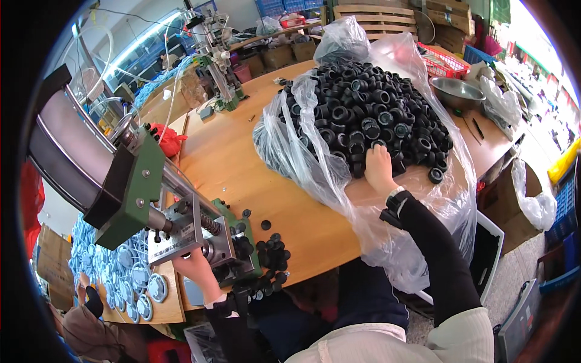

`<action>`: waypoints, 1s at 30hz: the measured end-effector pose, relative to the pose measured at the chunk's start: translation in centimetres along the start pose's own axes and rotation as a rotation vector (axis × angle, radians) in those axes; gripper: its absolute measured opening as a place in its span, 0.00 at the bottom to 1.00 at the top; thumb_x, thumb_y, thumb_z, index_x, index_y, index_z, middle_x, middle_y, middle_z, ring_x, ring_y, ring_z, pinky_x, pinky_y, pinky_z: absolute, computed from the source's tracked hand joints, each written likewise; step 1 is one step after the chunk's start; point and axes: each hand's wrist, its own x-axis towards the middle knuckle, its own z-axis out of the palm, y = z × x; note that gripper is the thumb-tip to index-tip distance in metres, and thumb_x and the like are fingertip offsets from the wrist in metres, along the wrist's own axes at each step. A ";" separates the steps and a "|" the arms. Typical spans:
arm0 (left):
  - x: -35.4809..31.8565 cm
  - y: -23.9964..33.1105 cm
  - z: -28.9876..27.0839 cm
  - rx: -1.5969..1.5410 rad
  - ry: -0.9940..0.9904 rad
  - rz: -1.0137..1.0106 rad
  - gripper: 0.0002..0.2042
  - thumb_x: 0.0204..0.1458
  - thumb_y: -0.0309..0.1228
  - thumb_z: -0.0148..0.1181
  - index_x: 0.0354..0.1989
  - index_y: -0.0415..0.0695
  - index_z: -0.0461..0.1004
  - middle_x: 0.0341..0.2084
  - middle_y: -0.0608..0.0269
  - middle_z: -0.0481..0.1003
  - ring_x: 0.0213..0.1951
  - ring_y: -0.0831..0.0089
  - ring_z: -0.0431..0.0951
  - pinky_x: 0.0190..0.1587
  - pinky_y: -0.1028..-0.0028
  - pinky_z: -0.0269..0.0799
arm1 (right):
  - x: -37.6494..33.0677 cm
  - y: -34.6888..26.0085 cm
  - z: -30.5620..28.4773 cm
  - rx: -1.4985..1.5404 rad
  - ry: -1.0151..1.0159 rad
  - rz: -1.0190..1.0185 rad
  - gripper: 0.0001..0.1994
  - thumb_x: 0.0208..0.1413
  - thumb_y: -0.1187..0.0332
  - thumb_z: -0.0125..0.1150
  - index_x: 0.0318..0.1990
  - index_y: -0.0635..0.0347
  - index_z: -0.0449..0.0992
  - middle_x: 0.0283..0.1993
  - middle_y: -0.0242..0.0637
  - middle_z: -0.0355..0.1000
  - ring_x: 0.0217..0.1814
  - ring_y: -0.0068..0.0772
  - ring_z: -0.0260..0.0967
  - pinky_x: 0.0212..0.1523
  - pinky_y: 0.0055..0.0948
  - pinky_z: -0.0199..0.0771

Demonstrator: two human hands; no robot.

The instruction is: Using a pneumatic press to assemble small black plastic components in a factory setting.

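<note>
Clear bag (273,138) holds black rings (370,109), your right hand (379,169) at them; left hand (198,271) at press (138,196). Both grips obscured, can't tell.

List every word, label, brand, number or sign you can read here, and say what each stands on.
No text reads clearly enough to quote.
Press: a pale label with dark characters, too small and slanted to read.
Black rings: faint marks on some rims, too small to read.
Carton at the back: print too blurred to read.
Grey case at lower right: a reddish mark, too small to make out.
</note>
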 end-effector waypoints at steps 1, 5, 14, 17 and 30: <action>-0.1 -0.4 -0.5 0.034 -0.020 0.044 0.13 0.47 0.29 0.63 0.36 0.30 0.74 0.30 0.55 0.78 0.32 0.68 0.76 0.36 0.68 0.71 | -0.2 -0.1 -0.7 0.023 -0.005 0.048 0.12 0.37 0.75 0.60 0.33 0.63 0.72 0.40 0.43 0.66 0.47 0.45 0.61 0.47 0.36 0.65; -2.0 -0.8 -1.2 0.322 -0.080 0.237 0.16 0.50 0.36 0.66 0.38 0.34 0.74 0.31 0.53 0.77 0.30 0.65 0.76 0.36 0.69 0.70 | -1.6 1.1 -2.2 0.264 -0.174 0.191 0.11 0.40 0.72 0.64 0.32 0.66 0.72 0.42 0.48 0.68 0.48 0.50 0.65 0.49 0.42 0.67; -8.0 -1.2 -6.9 -0.001 0.018 0.068 0.19 0.48 0.24 0.61 0.51 0.34 0.68 0.49 0.53 0.72 0.51 0.62 0.71 0.57 0.65 0.62 | -1.9 -0.9 -8.3 0.742 0.081 0.031 0.12 0.40 0.76 0.68 0.32 0.63 0.71 0.46 0.44 0.69 0.50 0.44 0.68 0.47 0.31 0.70; -12.6 -3.5 -13.7 0.325 -0.015 0.033 0.18 0.46 0.23 0.62 0.47 0.36 0.70 0.44 0.53 0.73 0.49 0.60 0.71 0.55 0.65 0.63 | -2.1 -6.5 -13.3 1.017 -0.053 -0.052 0.14 0.40 0.80 0.67 0.36 0.63 0.71 0.53 0.46 0.69 0.52 0.35 0.70 0.50 0.29 0.70; -29.3 -17.1 -29.5 1.198 0.101 -0.625 0.28 0.49 0.42 0.63 0.53 0.35 0.67 0.57 0.43 0.63 0.61 0.47 0.59 0.61 0.54 0.55 | -5.0 -31.5 -15.6 1.373 -0.392 -0.351 0.20 0.42 0.71 0.69 0.45 0.62 0.72 0.39 0.43 0.73 0.35 0.40 0.70 0.36 0.33 0.71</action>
